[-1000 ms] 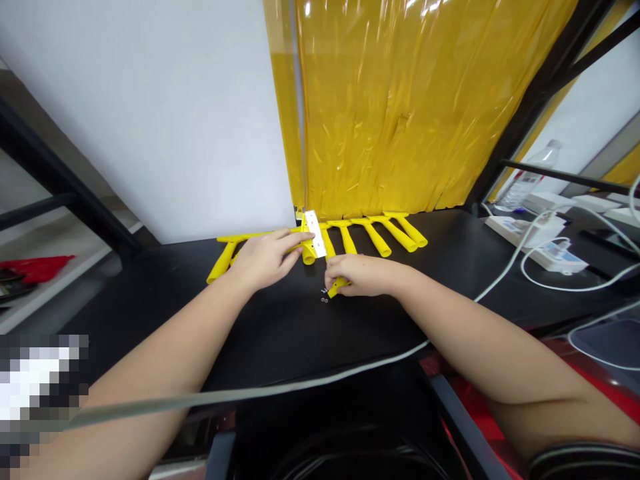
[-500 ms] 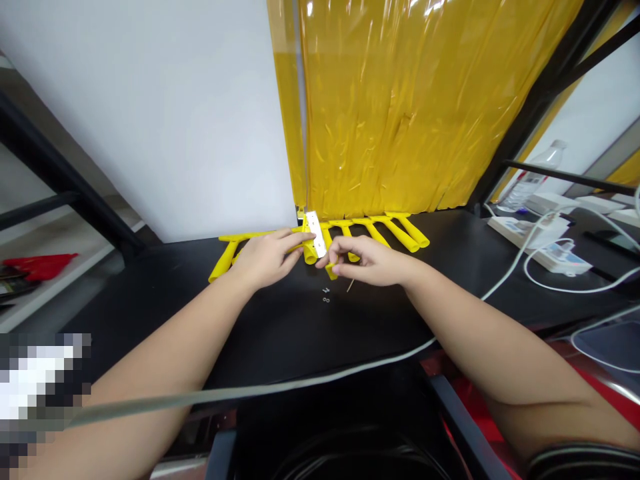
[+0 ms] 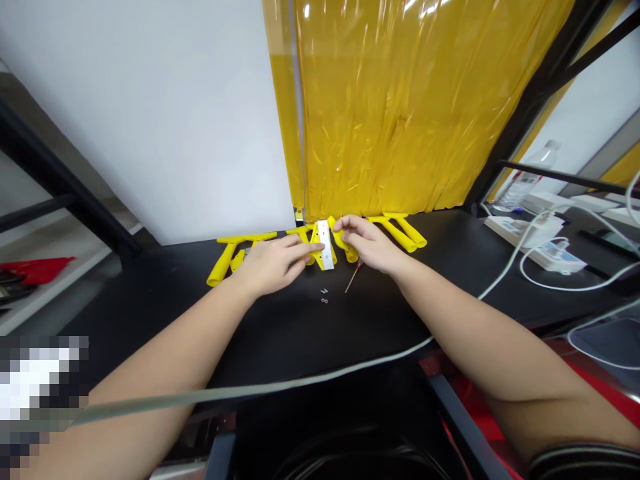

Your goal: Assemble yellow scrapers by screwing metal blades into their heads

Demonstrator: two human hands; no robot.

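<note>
My left hand (image 3: 275,265) reaches in from the left, with thumb and index finger on a shiny metal plate (image 3: 326,252) that has holes in it. A yellow part shows along the plate's left edge. My right hand (image 3: 369,243) has its fingers curled against a yellow plastic piece (image 3: 334,227) just right of the plate; its full shape is partly hidden. Below the hands lie small screws (image 3: 325,291) and two small rings, perhaps nuts (image 3: 325,301). A thin screwdriver (image 3: 352,279) lies under my right hand, its handle end partly covered.
Yellow T-shaped handles (image 3: 221,265) line the back of the black table (image 3: 280,333), with more handles (image 3: 400,233) on the right. Behind hangs a yellow plastic curtain (image 3: 400,120). A power strip (image 3: 550,257), white cables and a bottle (image 3: 533,173) stand at right.
The metal plate has moved slightly right and turned more upright. My right hand has moved up and away toward the handles, uncovering more of the screwdriver.
</note>
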